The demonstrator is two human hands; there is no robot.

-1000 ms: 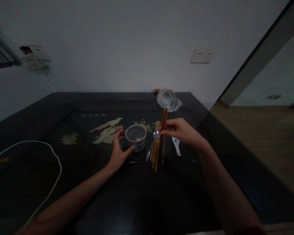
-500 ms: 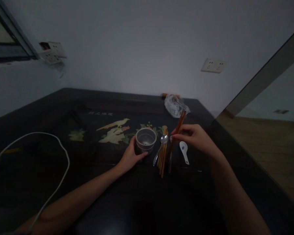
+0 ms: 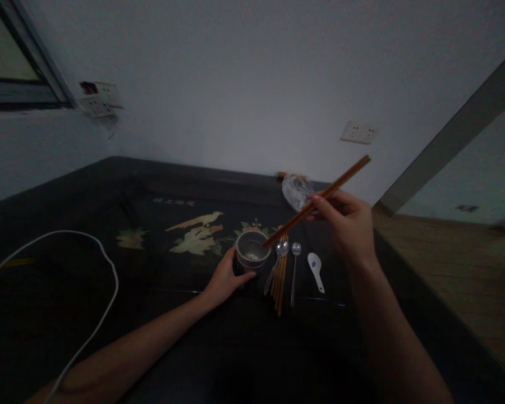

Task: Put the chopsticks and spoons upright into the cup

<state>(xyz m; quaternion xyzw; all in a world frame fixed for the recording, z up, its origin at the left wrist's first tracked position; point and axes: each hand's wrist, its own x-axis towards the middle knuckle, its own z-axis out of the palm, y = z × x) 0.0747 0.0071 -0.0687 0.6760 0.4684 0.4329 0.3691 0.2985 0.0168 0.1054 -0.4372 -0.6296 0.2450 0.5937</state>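
My left hand (image 3: 225, 278) is wrapped round the side of a small clear plastic cup (image 3: 252, 255) standing on the dark table (image 3: 160, 314). My right hand (image 3: 347, 224) is raised above the table and pinches a pair of brown chopsticks (image 3: 320, 199), which slant down to the left with their lower tips at the cup's rim. To the right of the cup lie a bundle of wooden chopsticks (image 3: 280, 275), two metal spoons (image 3: 294, 264) and a white ceramic spoon (image 3: 316, 270).
A crumpled clear plastic bag (image 3: 297, 191) lies at the table's far edge by the wall. A white cable (image 3: 96, 303) loops across the left of the table. The tabletop bears a bird-and-flower inlay (image 3: 197, 233). Wooden floor (image 3: 458, 269) lies to the right.
My right hand has lifted a pair of chopsticks off the pile and swung them up, tips now pointing down at the cup. My left hand closed round the cup and stays there.
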